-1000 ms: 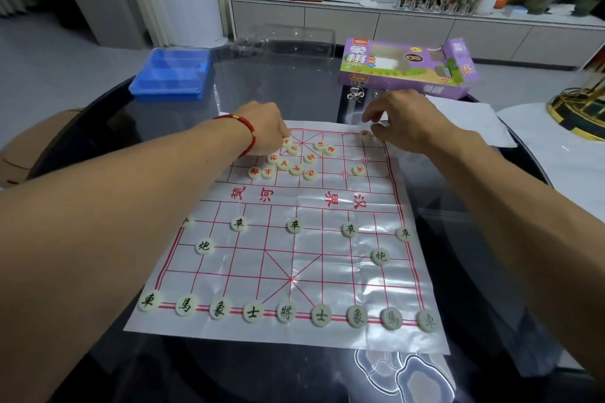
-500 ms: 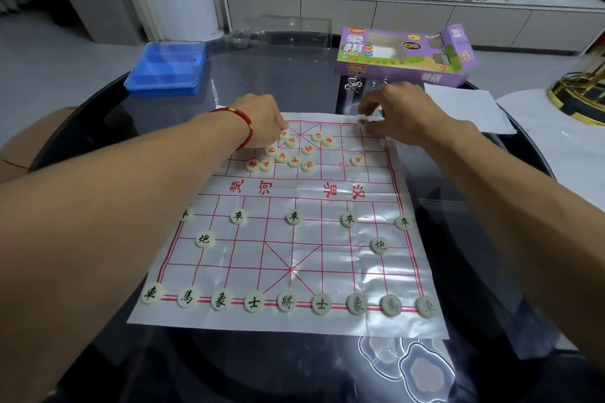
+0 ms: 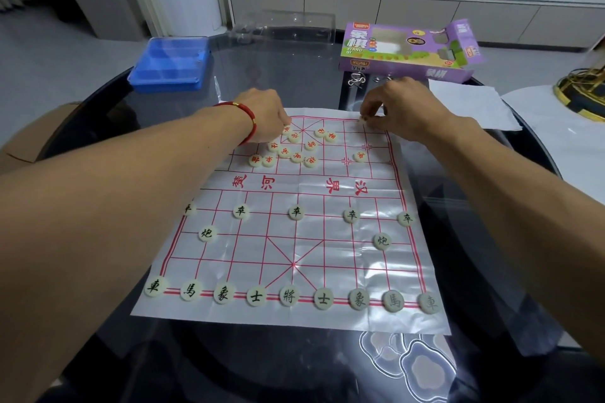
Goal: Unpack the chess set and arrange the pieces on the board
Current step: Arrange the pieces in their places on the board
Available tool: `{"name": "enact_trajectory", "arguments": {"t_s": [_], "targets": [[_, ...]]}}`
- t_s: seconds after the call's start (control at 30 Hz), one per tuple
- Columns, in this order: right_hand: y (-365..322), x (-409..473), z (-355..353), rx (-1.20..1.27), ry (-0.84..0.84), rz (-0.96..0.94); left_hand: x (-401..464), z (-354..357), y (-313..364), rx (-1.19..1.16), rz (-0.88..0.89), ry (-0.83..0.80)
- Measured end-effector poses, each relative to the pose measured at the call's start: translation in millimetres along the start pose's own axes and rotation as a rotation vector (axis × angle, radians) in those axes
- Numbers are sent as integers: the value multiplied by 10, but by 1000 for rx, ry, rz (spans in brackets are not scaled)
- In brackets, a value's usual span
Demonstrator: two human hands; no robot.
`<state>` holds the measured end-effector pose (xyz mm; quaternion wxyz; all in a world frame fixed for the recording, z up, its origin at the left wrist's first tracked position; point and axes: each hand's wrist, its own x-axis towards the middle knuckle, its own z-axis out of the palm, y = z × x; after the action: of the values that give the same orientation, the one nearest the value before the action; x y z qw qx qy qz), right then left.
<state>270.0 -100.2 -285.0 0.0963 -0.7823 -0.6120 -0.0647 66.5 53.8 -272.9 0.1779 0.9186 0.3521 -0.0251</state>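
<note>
Table: a round dark glass table point(image 3: 183, 370) with a glossy top that mirrors a ceiling light near the person's edge.
Board: a thin plastic board point(image 3: 347, 258) printed with a red grid, lying flat under and between both hands.
Left hand: the left hand point(image 3: 265, 114), with a red bracelet point(image 3: 247, 123) on the wrist, has its fingers curled down onto the red pieces point(image 3: 294, 149); whether it grips one cannot be told.
Right hand: the right hand point(image 3: 402, 109) pinches a small pale piece point(image 3: 362, 118) between its fingertips at the board's far right corner.
Red pieces: clustered loosely just beside the left hand, with one lying apart nearer the right hand.
Black pieces: the black pieces point(image 3: 289, 296) stand in ordered rows on the near half, below both forearms.
Beyond the left hand: a blue lidded tray point(image 3: 170, 64).
Beyond the right hand: the purple box point(image 3: 409, 49), open at one end, with white paper point(image 3: 471, 105) to its right.
Room: a pale floor, a low grey cabinet point(image 3: 393, 15) along the far wall carrying plants and a framed red character.
</note>
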Motion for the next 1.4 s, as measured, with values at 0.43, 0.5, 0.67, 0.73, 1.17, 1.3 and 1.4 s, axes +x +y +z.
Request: {"name": "enact_trajectory", "arguments": {"t_s": [0.43,0.5,0.67,0.73,1.17,1.3,1.4], "targets": [[-392,139,-28,93,-69,-156,9,10,-1,-34,-16,13],[-402,136,-7,72,-97,-154,13,13,-4,-28,-16,17],[-306,130,-8,92,-63,-132,41,24,-27,-20,-14,16],[-212,143,-30,77,2,-106,50,24,-36,-17,-11,14],[-184,259,87,2,52,-96,72,30,-49,14,-5,17],[-224,260,99,-41,18,-141,76,27,-52,18,0,13],[-265,277,66,-15,-32,-148,75,31,-56,20,-1,14]]}}
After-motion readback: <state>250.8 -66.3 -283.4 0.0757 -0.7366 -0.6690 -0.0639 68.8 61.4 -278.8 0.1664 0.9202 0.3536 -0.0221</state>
